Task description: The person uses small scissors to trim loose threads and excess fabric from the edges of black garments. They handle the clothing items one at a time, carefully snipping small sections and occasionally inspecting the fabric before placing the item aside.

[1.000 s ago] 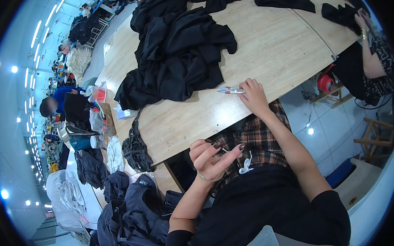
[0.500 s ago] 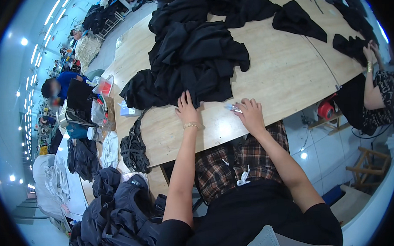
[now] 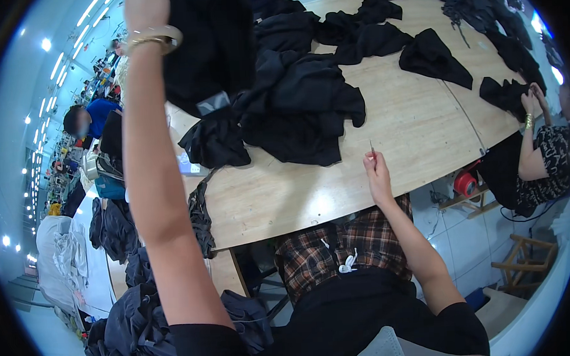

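My left hand [image 3: 147, 11] is raised high at the upper left, its fingers partly cut off by the frame's top edge. From it hangs a black garment [image 3: 208, 44] with a shiny grey patch near its lower edge, held up over the table. My right hand [image 3: 378, 174] is closed above the table near its front edge, pinching a small thin pointed tool [image 3: 372, 147], tip pointing away from me. The tool's handle is hidden in my fingers. Beyond my right hand, a pile of black garments [image 3: 301, 107] lies crumpled on the wooden table [image 3: 286, 200].
More black cloth pieces [image 3: 433, 57] lie toward the far right. A co-worker's hands [image 3: 534, 100] hold black cloth at the right edge. Dark garments [image 3: 135, 324] are heaped at lower left. A wooden stool [image 3: 525, 260] and a red round object [image 3: 464, 184] stand beyond the table's right side.
My left hand has gone from resting on the pile to high at the upper left, lifting a black garment. My right hand has risen slightly, the tool now pointing away from me.
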Tool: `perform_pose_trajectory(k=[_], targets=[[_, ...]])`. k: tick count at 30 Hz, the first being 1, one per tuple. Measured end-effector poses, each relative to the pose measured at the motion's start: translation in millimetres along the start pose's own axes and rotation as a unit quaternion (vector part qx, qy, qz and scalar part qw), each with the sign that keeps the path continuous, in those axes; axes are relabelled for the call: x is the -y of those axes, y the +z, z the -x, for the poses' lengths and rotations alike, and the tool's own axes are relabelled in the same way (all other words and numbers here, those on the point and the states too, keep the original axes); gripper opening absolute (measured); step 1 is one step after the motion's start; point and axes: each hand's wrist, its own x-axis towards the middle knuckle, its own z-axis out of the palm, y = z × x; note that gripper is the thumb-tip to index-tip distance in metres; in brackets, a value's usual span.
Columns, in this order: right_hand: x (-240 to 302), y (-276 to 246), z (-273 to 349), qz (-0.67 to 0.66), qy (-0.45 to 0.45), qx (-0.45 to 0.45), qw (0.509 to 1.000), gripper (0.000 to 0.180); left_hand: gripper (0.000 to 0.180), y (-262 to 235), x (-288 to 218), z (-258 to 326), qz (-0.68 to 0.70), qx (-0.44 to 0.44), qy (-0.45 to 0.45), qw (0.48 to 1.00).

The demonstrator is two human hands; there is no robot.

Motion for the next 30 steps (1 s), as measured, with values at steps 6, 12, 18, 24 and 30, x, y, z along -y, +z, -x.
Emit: perform_pose_trajectory(k=[6, 12, 18, 24, 30], targets=[[-1.6, -83.5, -58.0, 0.251, -0.197, 0.009, 0.948, 0.014, 0.041, -89.7, -125.9, 62.6, 0.281, 0.157, -0.066, 0.944], [19.2, -88.8, -106.2, 0.449, -0.255, 0.202, 0.832, 0.032, 0.033, -19.5, -75.8, 188.2, 0.052, 0.471, 0.051, 0.879], [64.3, -97.2, -111.6, 0.561, -0.356, 0.263, 0.699, 0.07, 0.083, -37.4, -66.3, 269.1, 0.074, 0.63, 0.155, 0.758], [133.5, -123.9, -127.4, 0.583, -0.414, 0.295, 0.633, 0.07, 0.079, -79.9, -88.1, 293.7, 0.175, 0.717, 0.19, 0.647], [143.1, -139.2, -101.7, 0.589, -0.436, 0.337, 0.591, 0.054, 0.062, -136.8, -125.5, 364.1, 0.176, 0.84, 0.314, 0.407]])
